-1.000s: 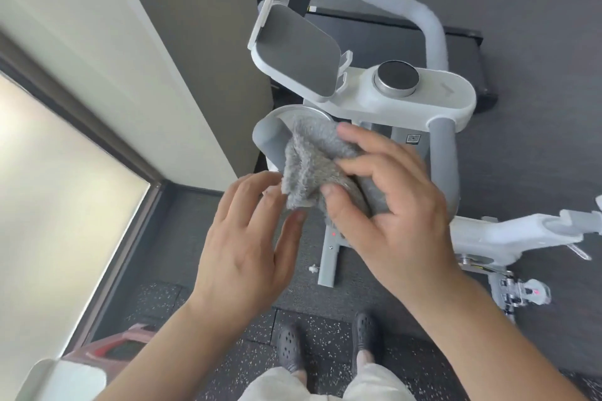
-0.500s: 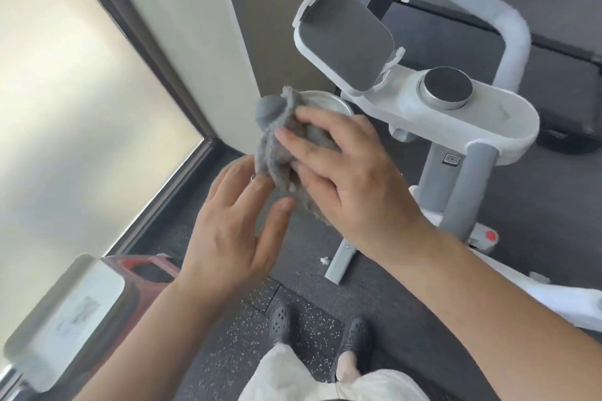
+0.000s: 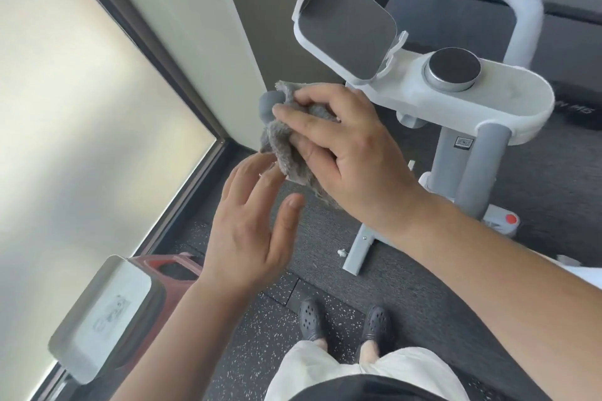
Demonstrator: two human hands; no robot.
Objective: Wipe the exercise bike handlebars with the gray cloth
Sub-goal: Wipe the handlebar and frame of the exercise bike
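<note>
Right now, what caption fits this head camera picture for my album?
Right hand wraps the gray cloth around the bike's handlebar, left hand open beside it.

No legible text, small label on bike post [image 3: 464,142] too blurred to read

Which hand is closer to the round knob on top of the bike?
Right. The right hand grips the gray cloth on the handlebar end, beside the console under the knob. The left hand hovers lower, farther from it.

Frosted window [image 3: 81,127] lit bright, dark speckled floor [image 3: 254,335], treadmill [image 3: 553,26] behind.
</note>
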